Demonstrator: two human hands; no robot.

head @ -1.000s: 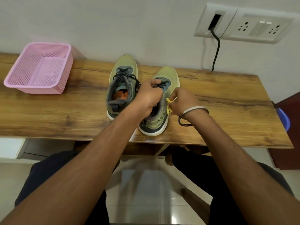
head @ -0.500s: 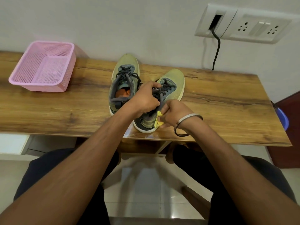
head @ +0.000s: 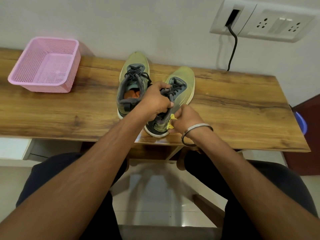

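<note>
Two olive-green sneakers with dark laces stand on the wooden table point(head: 233, 108). The left sneaker point(head: 133, 78) points straight toward the wall. The right sneaker point(head: 181, 90) lies turned, toe to the far right, heel near the table's front edge. My left hand point(head: 156, 101) grips the right sneaker at its collar and laces. My right hand point(head: 186, 119) holds a small crumpled yellow cloth point(head: 171, 121) pressed against the outer side of that sneaker near the heel. A metal bangle and a dark band sit on my right wrist.
A pink mesh basket point(head: 22, 75) stands at the table's far left. On the wall above right is a socket panel point(head: 259, 19) with a black cable point(head: 232, 49) hanging down behind the table. My knees are under the front edge.
The right sneaker has been turned, toe to the right and heel toward me. My right hand with the yellow cloth has moved down along its side toward the heel.
</note>
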